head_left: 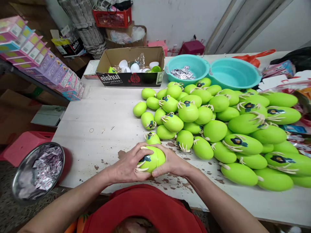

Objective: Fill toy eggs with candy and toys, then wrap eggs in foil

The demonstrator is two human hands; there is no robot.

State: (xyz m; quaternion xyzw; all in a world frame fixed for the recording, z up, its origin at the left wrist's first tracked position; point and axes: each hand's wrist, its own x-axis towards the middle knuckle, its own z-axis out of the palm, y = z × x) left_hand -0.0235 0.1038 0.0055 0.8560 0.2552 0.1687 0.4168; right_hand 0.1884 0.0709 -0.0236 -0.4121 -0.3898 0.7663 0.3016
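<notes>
Between my two hands, close to the table's front edge, is a green plastic egg [152, 159] with pale claw shapes and a dark printed patch. A seam runs round it near its right end. My left hand [131, 163] wraps the patterned end, and my right hand [170, 161] is closed round the other end. Just beyond my fingers lies another green egg [153, 138] of the same kind. To the right a large heap of green eggs [215, 131] covers the table, many with the same claws and patch.
At the back stand a cardboard box [131, 81] of white and green shells and two turquoise basins [187, 79], one with small silvery packets. At lower left, a metal bowl [18, 181] holds shiny packets. Stacked colourful boxes [46, 61] line the left edge; packaging [279, 72] lies far right.
</notes>
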